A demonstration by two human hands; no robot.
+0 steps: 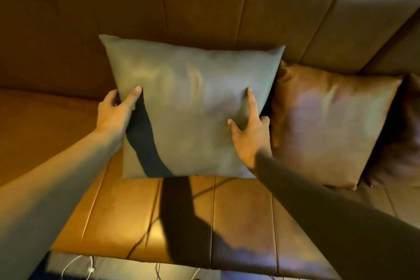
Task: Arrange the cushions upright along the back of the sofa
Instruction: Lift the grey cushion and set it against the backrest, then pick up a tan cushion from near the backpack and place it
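Observation:
A grey-green leather cushion (193,107) stands upright on the seat, leaning against the brown sofa backrest (204,2). My left hand (116,111) grips its left edge, thumb on the front and fingers behind. My right hand (250,129) lies on its right edge, index finger and thumb spread on the front, other fingers curled round the side. A brown leather cushion (329,120) leans upright right beside it, touching it. A darker cushion (404,138) shows partly behind the brown one at the far right.
The sofa seat (238,223) stretches in front of the cushions, and bare seat lies to the left (45,132). White cables (77,266) lie on the floor below the seat's front edge.

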